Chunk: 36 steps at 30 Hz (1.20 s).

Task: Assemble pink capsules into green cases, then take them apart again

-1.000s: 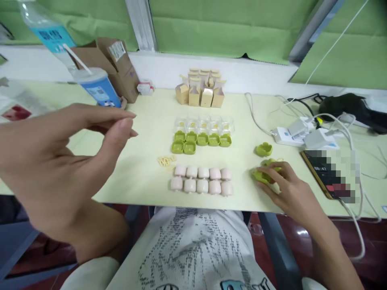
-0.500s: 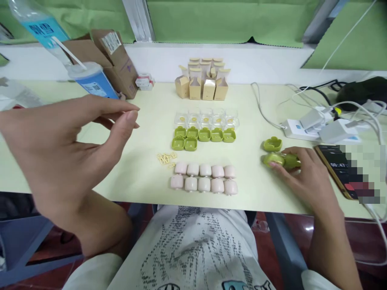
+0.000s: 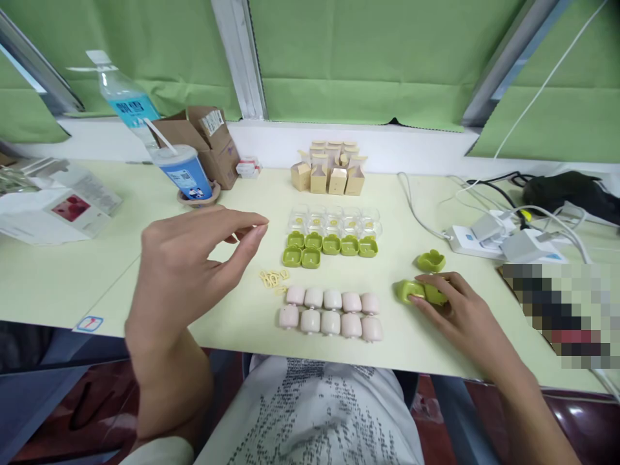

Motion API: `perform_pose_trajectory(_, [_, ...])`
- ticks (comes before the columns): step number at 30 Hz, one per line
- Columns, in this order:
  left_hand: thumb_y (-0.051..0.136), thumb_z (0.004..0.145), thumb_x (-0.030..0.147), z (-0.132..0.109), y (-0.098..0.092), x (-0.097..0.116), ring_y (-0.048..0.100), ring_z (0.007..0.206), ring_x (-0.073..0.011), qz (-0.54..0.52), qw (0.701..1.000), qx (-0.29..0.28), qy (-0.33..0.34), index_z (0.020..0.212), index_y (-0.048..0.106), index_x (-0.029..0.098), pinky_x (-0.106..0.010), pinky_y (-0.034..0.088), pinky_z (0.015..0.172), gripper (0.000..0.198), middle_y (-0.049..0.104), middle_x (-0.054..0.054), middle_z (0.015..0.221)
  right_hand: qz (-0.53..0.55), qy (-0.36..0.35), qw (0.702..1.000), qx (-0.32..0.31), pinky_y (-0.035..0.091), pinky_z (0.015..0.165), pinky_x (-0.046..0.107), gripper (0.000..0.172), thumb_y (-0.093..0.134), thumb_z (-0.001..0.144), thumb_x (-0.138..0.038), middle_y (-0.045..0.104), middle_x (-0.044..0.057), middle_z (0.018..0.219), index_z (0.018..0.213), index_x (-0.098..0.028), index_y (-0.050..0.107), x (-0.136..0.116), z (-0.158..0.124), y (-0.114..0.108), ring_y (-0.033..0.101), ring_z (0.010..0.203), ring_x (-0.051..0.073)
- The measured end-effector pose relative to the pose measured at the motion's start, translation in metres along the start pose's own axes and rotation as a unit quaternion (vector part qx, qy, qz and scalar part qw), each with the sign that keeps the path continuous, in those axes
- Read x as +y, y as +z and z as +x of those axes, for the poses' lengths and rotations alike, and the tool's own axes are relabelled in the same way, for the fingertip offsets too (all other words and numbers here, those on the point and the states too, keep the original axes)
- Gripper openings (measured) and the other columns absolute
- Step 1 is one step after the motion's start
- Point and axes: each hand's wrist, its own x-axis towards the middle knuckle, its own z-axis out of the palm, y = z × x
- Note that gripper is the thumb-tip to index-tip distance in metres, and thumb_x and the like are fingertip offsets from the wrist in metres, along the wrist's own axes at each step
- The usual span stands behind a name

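Note:
My left hand (image 3: 208,265) is raised over the table, left of the pieces, with thumb and fingertips pinched together; anything between them is too small to make out. On the right, my right hand (image 3: 450,310) grips a green cup piece (image 3: 409,292) on the table, beside more green pieces partly under the fingers. Another green cup (image 3: 431,261) lies just behind. Green cups (image 3: 331,245) stand in rows at the centre, with clear cases (image 3: 334,221) behind them. Pale pink and white rounded pieces (image 3: 332,322) form two rows nearer me. Small yellow rings (image 3: 274,279) lie to their left.
Small open cardboard boxes (image 3: 318,179) stand at the back. A blue cup (image 3: 186,177), a bottle (image 3: 128,103) and a brown carton (image 3: 220,155) are at the back left. White boxes (image 3: 58,210) lie far left. A power strip (image 3: 465,240) with cables is at right.
The view has tilted up, showing more of the window and left side. My left hand has moved right, closer to the yellow rings. My right hand still grips the green piece.

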Motion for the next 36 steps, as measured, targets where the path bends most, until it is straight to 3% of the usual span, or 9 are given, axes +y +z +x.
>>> perform_pose_trajectory(3, [0.073,0.1,0.018,0.0,0.001,0.002,0.077,0.072,-0.0149,-0.004,1.0,-0.018,-0.017,0.099,0.08,0.025,-0.028,0.058,0.072,0.01,0.084,0.003,0.086,-0.025,-0.022,0.997,0.067,0.06,0.075,0.043,0.045,0.056,0.108,-0.058,0.065,0.013,0.124,0.133,-0.024,0.072,-0.005,0.005,-0.005,0.068,0.075,0.021])
perform_pose_trajectory(7, [0.073,0.099,0.016,0.003,0.014,0.012,0.077,0.071,-0.0142,-0.088,0.996,-0.023,-0.012,0.1,0.081,0.025,-0.027,0.058,0.071,0.012,0.083,0.003,0.085,-0.011,-0.091,0.97,0.227,0.06,0.098,0.051,0.036,0.071,0.103,-0.042,0.062,0.015,0.127,0.136,-0.028,0.074,-0.032,0.024,-0.032,0.07,0.115,0.034])
perform_pose_trajectory(10, [0.073,0.1,0.019,0.007,0.034,0.024,0.076,0.076,-0.0134,-0.212,0.976,-0.038,-0.019,0.109,0.081,0.024,-0.025,0.06,0.067,0.013,0.084,-0.002,0.097,0.059,-0.135,0.969,0.197,0.06,0.101,0.052,0.039,0.074,0.101,-0.034,0.063,0.013,0.13,0.139,-0.036,0.075,-0.072,0.043,-0.053,0.068,0.123,0.034])
perform_pose_trajectory(13, [0.077,0.1,0.026,0.01,0.053,0.035,0.079,0.09,-0.0168,-0.32,0.942,-0.088,-0.047,0.123,0.08,0.025,-0.025,0.064,0.068,0.023,0.082,-0.007,0.116,0.206,-0.157,0.961,0.099,0.064,0.096,0.05,0.046,0.074,0.102,-0.037,0.07,0.009,0.126,0.148,-0.04,0.07,-0.116,0.058,-0.063,0.071,0.118,0.032])
perform_pose_trajectory(17, [0.08,0.099,0.029,0.01,0.065,0.041,0.079,0.09,-0.0177,-0.373,0.923,-0.061,-0.079,0.115,0.082,0.027,-0.027,0.067,0.071,0.017,0.084,-0.005,0.107,0.304,-0.176,0.935,0.049,0.069,0.087,0.046,0.041,0.077,0.101,-0.043,0.074,0.008,0.127,0.141,-0.038,0.074,-0.148,0.067,-0.06,0.074,0.113,0.03])
perform_pose_trajectory(21, [0.08,0.099,0.023,0.008,0.072,0.043,0.079,0.083,-0.015,-0.377,0.924,-0.007,-0.059,0.102,0.083,0.023,-0.026,0.066,0.071,0.005,0.084,-0.003,0.097,0.335,-0.179,0.922,0.073,0.07,0.089,0.047,0.039,0.078,0.1,-0.04,0.073,0.009,0.13,0.14,-0.037,0.074,-0.148,0.068,-0.046,0.072,0.12,0.031])
perform_pose_trajectory(31, [0.084,0.094,0.02,0.007,0.083,0.042,0.081,0.087,-0.0181,-0.38,0.922,0.017,-0.078,0.093,0.088,0.025,-0.031,0.068,0.082,0.007,0.085,-0.003,0.094,0.342,-0.183,0.915,0.109,0.072,0.088,0.044,0.04,0.082,0.097,-0.046,0.073,0.009,0.132,0.135,-0.038,0.078,-0.136,0.074,-0.028,0.072,0.123,0.031])
perform_pose_trajectory(36, [0.084,0.092,0.015,0.005,0.082,0.044,0.081,0.085,-0.0165,-0.395,0.916,0.033,-0.069,0.094,0.088,0.024,-0.028,0.068,0.082,0.01,0.086,-0.004,0.094,0.364,-0.223,0.896,0.121,0.073,0.087,0.041,0.039,0.081,0.099,-0.035,0.074,0.008,0.127,0.138,-0.037,0.077,-0.136,0.076,-0.027,0.072,0.119,0.026])
